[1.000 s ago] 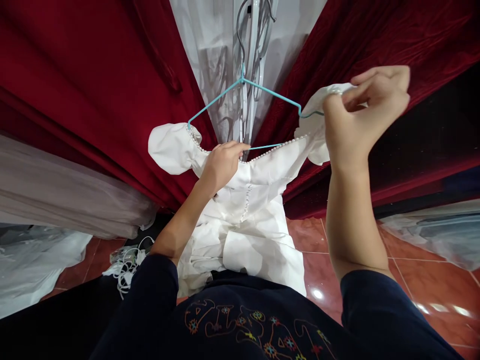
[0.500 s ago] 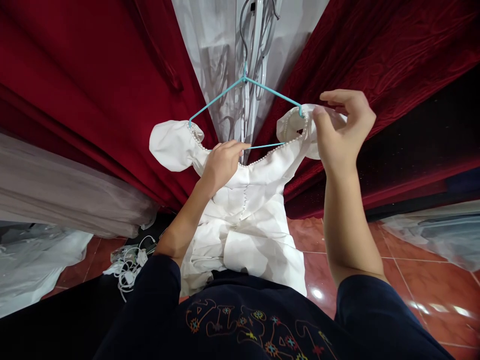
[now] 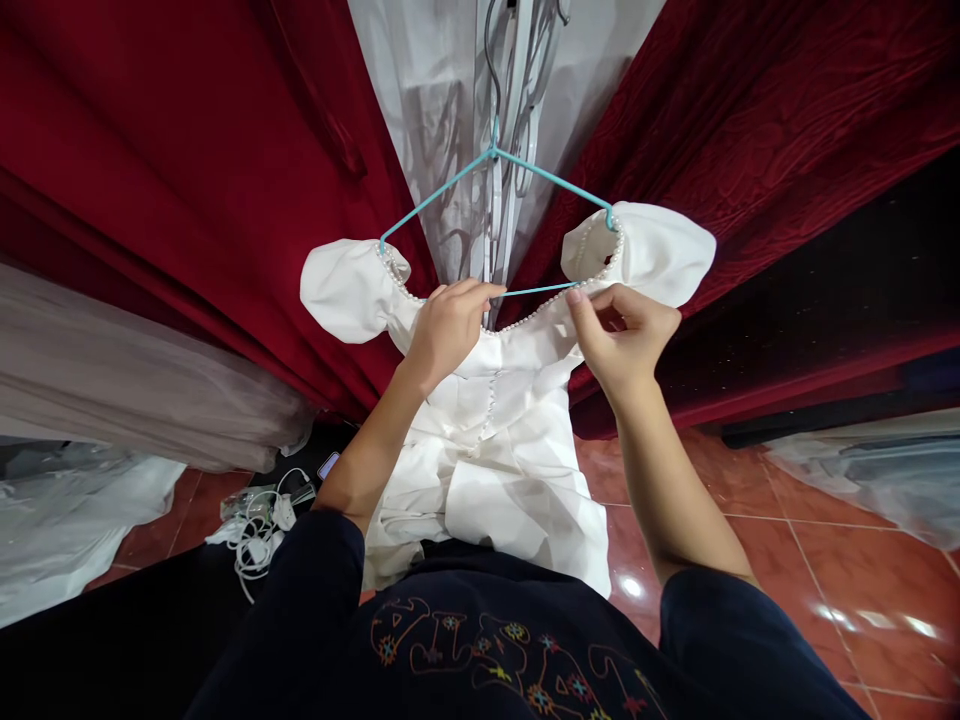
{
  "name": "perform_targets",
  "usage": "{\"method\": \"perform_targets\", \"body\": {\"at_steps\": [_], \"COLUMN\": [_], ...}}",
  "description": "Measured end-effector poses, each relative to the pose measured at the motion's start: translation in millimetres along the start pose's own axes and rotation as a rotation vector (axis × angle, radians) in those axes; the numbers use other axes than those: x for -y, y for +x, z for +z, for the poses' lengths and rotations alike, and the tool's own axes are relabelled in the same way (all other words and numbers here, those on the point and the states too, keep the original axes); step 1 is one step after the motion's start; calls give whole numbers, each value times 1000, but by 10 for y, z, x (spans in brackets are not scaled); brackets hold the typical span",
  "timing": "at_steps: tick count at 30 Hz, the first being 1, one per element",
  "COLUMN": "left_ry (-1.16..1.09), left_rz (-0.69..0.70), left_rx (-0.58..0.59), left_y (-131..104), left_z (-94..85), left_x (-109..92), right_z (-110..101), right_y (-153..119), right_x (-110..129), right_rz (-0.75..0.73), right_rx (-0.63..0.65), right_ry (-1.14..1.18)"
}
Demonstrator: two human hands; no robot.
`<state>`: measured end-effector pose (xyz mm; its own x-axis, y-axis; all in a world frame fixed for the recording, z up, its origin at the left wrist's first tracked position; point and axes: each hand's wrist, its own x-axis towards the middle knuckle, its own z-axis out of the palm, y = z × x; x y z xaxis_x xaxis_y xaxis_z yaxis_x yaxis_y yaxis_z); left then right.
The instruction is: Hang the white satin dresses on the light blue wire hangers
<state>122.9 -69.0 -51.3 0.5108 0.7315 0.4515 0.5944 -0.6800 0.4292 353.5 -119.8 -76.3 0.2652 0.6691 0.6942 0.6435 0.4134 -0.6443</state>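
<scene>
A white dress with puffed sleeves and a pearl-trimmed neckline hangs on a light blue hanger. My left hand is closed over the left part of the neckline, beside the hanger's lower bar; its fingertips behind the cloth are hidden. On the right part of the neckline, my right hand pinches the pearl edge between thumb and fingers, close to where the lower bar meets it. The dress's skirt drapes down toward my body.
Dark red curtains flank a white rack post with more hangers. White cables lie on a black surface at lower left, near a phone. Pale tulle hangs at right, over red floor tiles.
My right hand has moved down and left, from the right sleeve to the neckline, and the right puffed sleeve now shows fully. My left hand has stayed in place.
</scene>
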Motion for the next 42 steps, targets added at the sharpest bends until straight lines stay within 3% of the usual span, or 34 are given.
{"method": "perform_targets", "body": {"at_steps": [5,8,11,13,18,20,28,34,37,42], "left_ry": [15,26,4,14,266,351,139,29,-32,-43], "left_rz": [-14,-20,40,59,-133,-193,-205,-313,-460,-689], "left_rx": [16,7,-47,-174,-717,-806,-566,-698,-721,-544], "left_y": [3,-4,-46,-99,-202,-194,-197,-260,-355,-675], "left_z": [-25,-25,-10,-13,-131,-204,-575,-904,-946,-810], "left_x": [-63,-47,-3,27,168,270,545,889,1076,1110], "right_z": [240,386,452,451,413,410,410,401,430,469], "right_y": [119,130,78,47,53,67,132,204,219,211], "right_x": [210,164,103,89,92,90,54,43,52,63], "right_rz": [-318,-292,-259,-250,-257,-277,-231,-225,-202,-175], "right_rx": [222,343,348,323,317,316,316,350,353,335], "right_ry": [13,-58,-116,-128,-96,-82,-138,-96,-109,-60]}}
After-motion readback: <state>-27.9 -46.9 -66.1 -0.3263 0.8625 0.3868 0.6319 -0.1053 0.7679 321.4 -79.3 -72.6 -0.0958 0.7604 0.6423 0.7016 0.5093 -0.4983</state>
